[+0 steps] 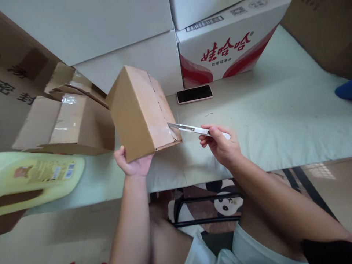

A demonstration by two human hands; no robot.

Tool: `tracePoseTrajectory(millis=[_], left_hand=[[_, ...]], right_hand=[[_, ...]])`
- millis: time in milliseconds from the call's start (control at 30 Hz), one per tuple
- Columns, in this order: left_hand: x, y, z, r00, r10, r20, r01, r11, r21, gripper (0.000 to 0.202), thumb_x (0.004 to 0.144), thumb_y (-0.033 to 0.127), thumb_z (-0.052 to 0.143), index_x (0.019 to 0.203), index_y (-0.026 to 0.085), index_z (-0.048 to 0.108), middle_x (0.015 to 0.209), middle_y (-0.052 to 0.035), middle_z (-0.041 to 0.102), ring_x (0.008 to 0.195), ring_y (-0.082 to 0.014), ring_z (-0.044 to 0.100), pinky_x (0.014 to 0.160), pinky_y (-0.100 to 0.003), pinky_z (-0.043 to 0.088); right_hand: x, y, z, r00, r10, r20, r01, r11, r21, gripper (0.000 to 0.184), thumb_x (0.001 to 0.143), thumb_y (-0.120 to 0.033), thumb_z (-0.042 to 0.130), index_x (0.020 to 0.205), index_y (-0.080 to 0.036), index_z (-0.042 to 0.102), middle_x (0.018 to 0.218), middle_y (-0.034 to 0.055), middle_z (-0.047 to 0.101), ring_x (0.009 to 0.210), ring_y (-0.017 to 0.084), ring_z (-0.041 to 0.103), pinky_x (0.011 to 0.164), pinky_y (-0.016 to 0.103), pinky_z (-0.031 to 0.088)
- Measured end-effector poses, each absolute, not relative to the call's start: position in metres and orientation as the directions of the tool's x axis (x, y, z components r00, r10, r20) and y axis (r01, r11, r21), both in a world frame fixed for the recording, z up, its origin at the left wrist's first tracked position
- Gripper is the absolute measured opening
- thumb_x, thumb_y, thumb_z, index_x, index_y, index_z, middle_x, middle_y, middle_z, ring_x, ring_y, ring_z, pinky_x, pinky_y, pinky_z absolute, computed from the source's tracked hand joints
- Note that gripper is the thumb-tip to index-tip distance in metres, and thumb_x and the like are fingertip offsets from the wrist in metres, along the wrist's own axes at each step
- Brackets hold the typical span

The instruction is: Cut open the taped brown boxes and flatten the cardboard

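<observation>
My left hand (pixel 138 165) grasps the tilted carton (pixel 139 113) left of the phone (pixel 195 94) while my right hand (pixel 227 146) has its fingers (pixel 217 134) clenched around the cutter (pixel 196 130), blade (pixel 173 125) perhaps touching the taped seam (pixel 159 104): slitting seems underway, calling for a steady draw.

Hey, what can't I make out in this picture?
All in the head view:
Inside of the brown carton: hidden by its cardboard sides.
Much of the left hand: hidden behind that carton.
Fine print on the yellow container: too small.
Blue object: cut off by the right edge.
</observation>
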State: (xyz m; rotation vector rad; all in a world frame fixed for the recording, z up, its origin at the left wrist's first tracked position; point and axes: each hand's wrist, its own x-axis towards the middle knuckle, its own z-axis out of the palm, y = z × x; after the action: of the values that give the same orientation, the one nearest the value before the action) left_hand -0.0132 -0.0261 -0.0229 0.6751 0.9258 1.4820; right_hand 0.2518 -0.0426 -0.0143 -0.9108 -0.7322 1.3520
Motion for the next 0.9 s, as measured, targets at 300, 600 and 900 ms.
tracePoseTrajectory(millis=[300, 600, 900], left_hand=[[-0.004, -0.026, -0.023, -0.197, 0.972, -0.132, -0.508, 0.014, 0.861, 0.063, 0.072, 0.064, 0.062, 0.121, 0.025, 0.068, 0.119, -0.0116, 0.070, 0.107, -0.0343, 0.064, 0.067, -0.036, 0.056], [0.004, -0.019, -0.027, -0.199, 0.962, -0.185, -0.561, 0.043, 0.826, 0.055, 0.073, 0.059, 0.062, 0.116, 0.025, 0.069, 0.111, -0.0100, 0.072, 0.104, -0.0333, 0.066, 0.068, -0.038, 0.055], [0.015, -0.018, -0.023, -0.224, 0.950, -0.218, -0.577, 0.051, 0.815, 0.058, 0.070, 0.058, 0.061, 0.116, 0.025, 0.070, 0.117, -0.0110, 0.072, 0.101, -0.0316, 0.066, 0.065, -0.037, 0.054]], right_hand=[[0.257, -0.047, -0.015, 0.005, 0.997, -0.073, -0.471, -0.062, -0.880, 0.041, 0.072, -0.059, 0.082, 0.084, -0.020, 0.080, 0.063, 0.0027, 0.073, 0.052, 0.013, 0.066, 0.053, 0.030, 0.058], [0.262, -0.048, -0.014, 0.021, 0.994, -0.109, -0.480, -0.086, -0.873, 0.042, 0.072, -0.060, 0.081, 0.083, -0.019, 0.080, 0.062, 0.0028, 0.073, 0.051, 0.014, 0.065, 0.051, 0.030, 0.057], [0.267, -0.050, -0.016, 0.031, 0.994, -0.109, -0.519, -0.077, -0.851, 0.035, 0.077, -0.053, 0.079, 0.084, -0.018, 0.080, 0.064, 0.0035, 0.073, 0.051, 0.012, 0.065, 0.050, 0.027, 0.056]])
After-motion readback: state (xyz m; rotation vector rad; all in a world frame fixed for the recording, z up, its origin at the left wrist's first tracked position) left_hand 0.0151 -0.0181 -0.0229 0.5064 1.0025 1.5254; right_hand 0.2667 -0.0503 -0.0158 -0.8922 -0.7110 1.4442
